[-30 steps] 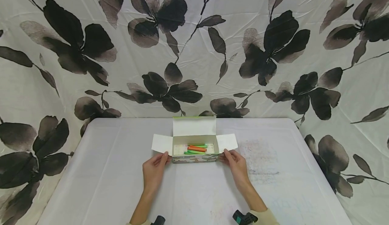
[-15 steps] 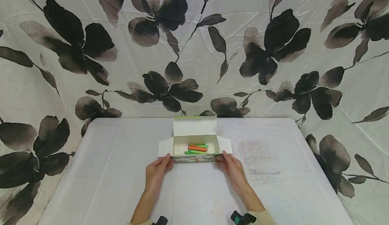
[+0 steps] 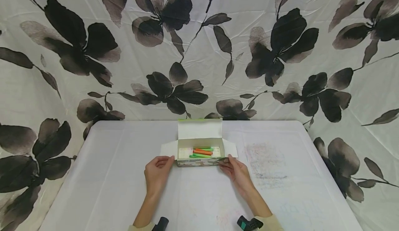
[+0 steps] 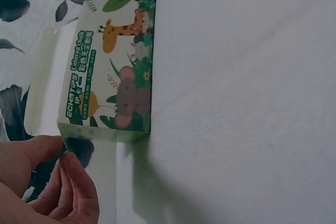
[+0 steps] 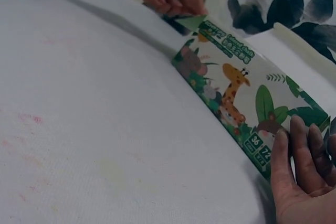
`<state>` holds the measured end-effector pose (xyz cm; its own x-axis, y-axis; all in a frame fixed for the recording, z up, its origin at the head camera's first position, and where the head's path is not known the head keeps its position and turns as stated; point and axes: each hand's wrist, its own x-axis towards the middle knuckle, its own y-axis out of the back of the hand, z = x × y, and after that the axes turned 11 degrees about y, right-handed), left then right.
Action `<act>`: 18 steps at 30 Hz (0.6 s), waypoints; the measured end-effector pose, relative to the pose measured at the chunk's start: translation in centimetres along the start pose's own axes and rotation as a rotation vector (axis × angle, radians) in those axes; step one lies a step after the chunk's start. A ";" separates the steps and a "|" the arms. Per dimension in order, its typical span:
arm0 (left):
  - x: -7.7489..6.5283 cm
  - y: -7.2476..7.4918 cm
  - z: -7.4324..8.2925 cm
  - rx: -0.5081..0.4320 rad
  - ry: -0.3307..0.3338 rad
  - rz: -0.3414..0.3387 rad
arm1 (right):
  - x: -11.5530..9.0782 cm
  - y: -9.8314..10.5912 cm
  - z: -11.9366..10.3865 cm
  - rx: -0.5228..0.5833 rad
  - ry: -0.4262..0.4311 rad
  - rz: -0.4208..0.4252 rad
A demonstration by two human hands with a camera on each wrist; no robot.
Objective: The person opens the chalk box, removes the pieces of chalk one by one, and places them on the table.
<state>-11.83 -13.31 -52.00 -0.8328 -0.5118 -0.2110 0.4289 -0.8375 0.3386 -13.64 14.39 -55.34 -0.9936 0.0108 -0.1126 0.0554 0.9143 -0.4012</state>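
Observation:
A chalk box (image 3: 200,163) printed with animals and the words "Colored chalk" stands on the table with its lid raised and its side flaps spread. Orange and green chalk sticks (image 3: 202,152) lie inside. My left hand (image 3: 158,175) pinches the edge of the box's left flap between thumb and index finger, as the left wrist view shows. At the box's right front corner, my right hand (image 3: 238,175) holds on with the thumb at the right flap (image 3: 230,148) and the other fingers (image 5: 302,145) against the printed front.
The box sits near the back of the white-covered table (image 3: 109,175). Faint coloured smudges (image 3: 266,165) mark the cloth on the right. A floral curtain (image 3: 199,51) hangs behind the table. A dark wrist device (image 3: 249,223) shows at the right sleeve.
Both side flaps have swung inward from their wider spread. My right hand has slid slightly left onto the box front; my left hand moved inward, then slightly back out.

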 end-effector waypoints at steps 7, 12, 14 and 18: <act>0.5 0.1 2.1 0.007 -0.085 -0.007 | 0.0 0.0 -0.1 0.001 0.001 0.004; 1.0 0.0 3.2 0.014 -0.112 -0.010 | 0.0 -0.1 -0.4 -0.011 0.008 0.000; 1.2 -0.3 3.6 0.020 -0.119 -0.018 | 0.0 -0.1 -0.5 -0.020 0.011 -0.004; 1.8 -0.9 4.0 0.046 -0.127 -0.044 | -0.1 -0.1 -0.6 -0.044 0.022 -0.006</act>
<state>-15.17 -12.72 -49.02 -0.8895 -0.4437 -0.1095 0.3769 -0.8477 0.3734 -13.60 14.60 -54.72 -0.9959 0.0137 -0.0896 0.0453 0.9314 -0.3612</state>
